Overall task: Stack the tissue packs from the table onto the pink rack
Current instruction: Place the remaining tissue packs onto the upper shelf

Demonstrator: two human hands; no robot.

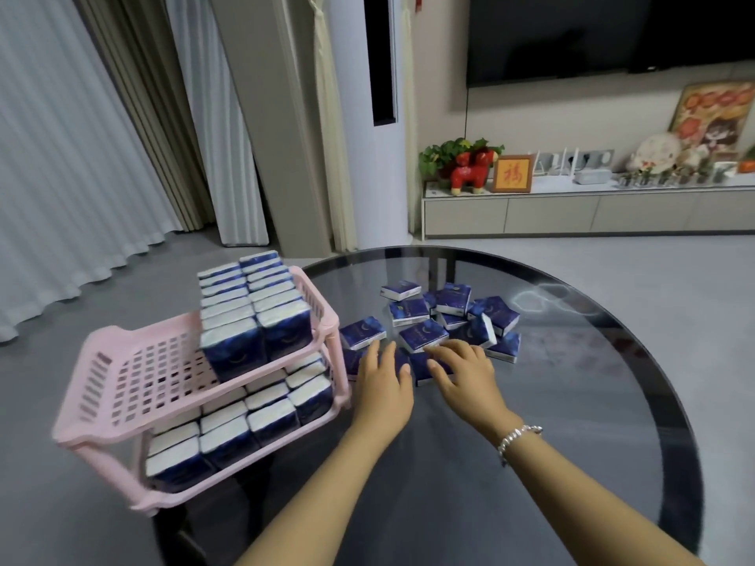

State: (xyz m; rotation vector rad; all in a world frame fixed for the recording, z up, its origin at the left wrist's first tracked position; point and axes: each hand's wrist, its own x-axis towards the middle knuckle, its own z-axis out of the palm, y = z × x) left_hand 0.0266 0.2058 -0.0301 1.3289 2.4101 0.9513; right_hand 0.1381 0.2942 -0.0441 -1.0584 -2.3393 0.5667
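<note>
We are reaching both arms forward, left hand (384, 377) and right hand (463, 371) lying side by side, fingers relaxed.

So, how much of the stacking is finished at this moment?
The pink rack has a lower tier full of packs and two rows on its upper tier. Both the left hand and right hand rest on packs in the loose pile on the glass table. That pile remains.

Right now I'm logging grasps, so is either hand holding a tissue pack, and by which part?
Neither holds one. The left hand and right hand lie with fingers spread flat on top of loose tissue packs on the glass table.
</note>
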